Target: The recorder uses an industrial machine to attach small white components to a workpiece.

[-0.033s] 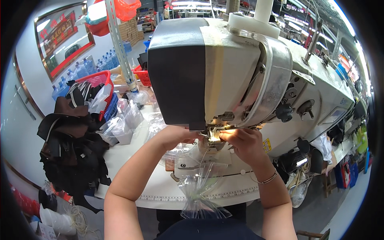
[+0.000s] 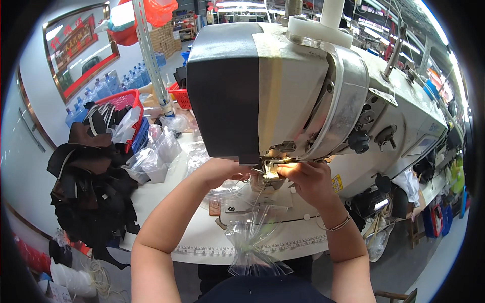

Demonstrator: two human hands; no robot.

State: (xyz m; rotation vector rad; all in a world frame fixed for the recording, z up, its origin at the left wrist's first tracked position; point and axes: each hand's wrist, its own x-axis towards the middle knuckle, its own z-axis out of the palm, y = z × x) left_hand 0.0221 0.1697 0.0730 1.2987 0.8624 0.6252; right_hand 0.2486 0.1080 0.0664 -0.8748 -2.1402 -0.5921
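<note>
A large sewing machine head (image 2: 293,96), dark at its left end and pale elsewhere, stands before me. Both hands are at its lit needle area (image 2: 271,170). From the left, my left hand (image 2: 222,172) reaches in with curled fingers, their tips partly hidden under the dark cover. On the right side of the needle area, my right hand (image 2: 307,177) has its fingers pinched together; whatever is between them is too small to make out. A gathered piece of clear plastic (image 2: 250,242) hangs over the table's front edge, below the needle area. More clear plastic lies beneath my left hand.
The white table (image 2: 298,245) has a ruler strip along its curved front edge. On the left are a heap of black and brown pieces (image 2: 93,182), a red basket (image 2: 124,98) and clear plastic bags (image 2: 156,151). A metal post (image 2: 149,55) rises behind them.
</note>
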